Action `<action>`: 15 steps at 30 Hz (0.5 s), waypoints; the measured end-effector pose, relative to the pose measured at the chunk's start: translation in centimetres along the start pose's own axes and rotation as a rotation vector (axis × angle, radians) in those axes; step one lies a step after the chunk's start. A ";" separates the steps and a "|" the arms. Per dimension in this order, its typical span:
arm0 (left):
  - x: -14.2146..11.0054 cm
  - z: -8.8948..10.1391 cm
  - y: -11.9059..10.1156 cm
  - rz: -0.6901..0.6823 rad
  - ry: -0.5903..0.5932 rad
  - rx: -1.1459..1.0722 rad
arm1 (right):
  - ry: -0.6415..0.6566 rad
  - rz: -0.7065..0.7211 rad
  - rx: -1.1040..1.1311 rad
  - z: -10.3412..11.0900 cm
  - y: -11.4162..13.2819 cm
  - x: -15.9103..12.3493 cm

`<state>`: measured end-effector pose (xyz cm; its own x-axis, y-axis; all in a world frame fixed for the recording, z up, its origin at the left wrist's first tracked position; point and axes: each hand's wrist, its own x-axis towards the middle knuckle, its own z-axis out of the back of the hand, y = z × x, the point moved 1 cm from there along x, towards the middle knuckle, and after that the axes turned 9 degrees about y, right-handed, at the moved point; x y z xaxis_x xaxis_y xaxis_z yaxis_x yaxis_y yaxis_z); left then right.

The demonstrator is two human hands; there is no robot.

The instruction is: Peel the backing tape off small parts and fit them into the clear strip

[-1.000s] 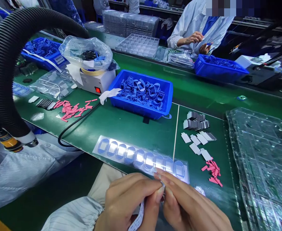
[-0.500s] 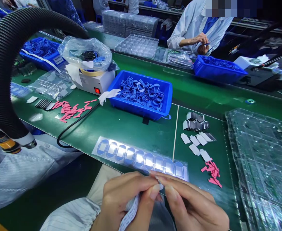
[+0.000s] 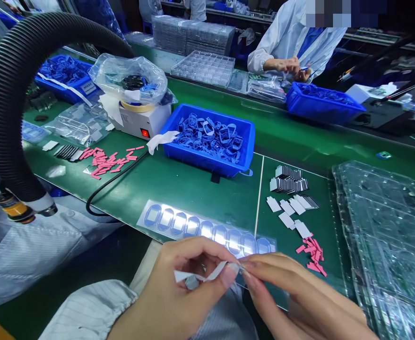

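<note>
My left hand pinches a narrow white strip between thumb and forefinger, and the strip's loose end curls back over the palm. Beneath that end a small grey roundish thing shows; its kind is unclear. Thumb and fingertips of my right hand are pressed together against the left fingertips, on something too small to name. Just beyond both hands lies a clear sheet with a row of oval film pieces, its near edge partly covered by my fingers.
A blue bin of blue frames stands ahead. White cards and pink strips lie right, beside stacked clear trays. Leftward are more pink strips and a black hose. A co-worker's hands work opposite.
My left hand has turned, so the white strip now runs across its thumb instead of hanging down the palm. My right hand has shifted slightly rightward and down, fingers still pinched.
</note>
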<state>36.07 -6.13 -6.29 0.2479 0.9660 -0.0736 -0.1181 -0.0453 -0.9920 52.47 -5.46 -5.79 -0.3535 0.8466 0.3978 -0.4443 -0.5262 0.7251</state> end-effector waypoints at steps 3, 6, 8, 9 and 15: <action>0.1 -0.6 0.7 -0.110 -0.083 -0.102 | -0.006 -0.165 0.316 -1.1 -0.7 -0.5; -0.2 -1.0 1.1 -0.216 -0.110 0.006 | 0.028 -0.241 0.577 -2.0 -1.2 -0.9; -0.3 -0.9 0.9 -0.240 -0.128 0.065 | 0.070 -0.262 0.576 -2.2 -1.2 -1.0; -0.4 -0.8 0.8 -0.245 -0.138 0.080 | 0.086 -0.272 0.525 -2.2 -1.0 -1.1; 0.2 -0.5 -0.1 -0.135 -0.122 0.081 | -0.165 -0.109 -0.058 -0.7 0.6 -1.7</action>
<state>36.56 -6.08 -6.28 0.1490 0.9858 0.0772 -0.1695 0.1023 -0.9802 52.18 -7.25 -6.41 -0.1627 0.8980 0.4089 -0.5213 -0.4300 0.7371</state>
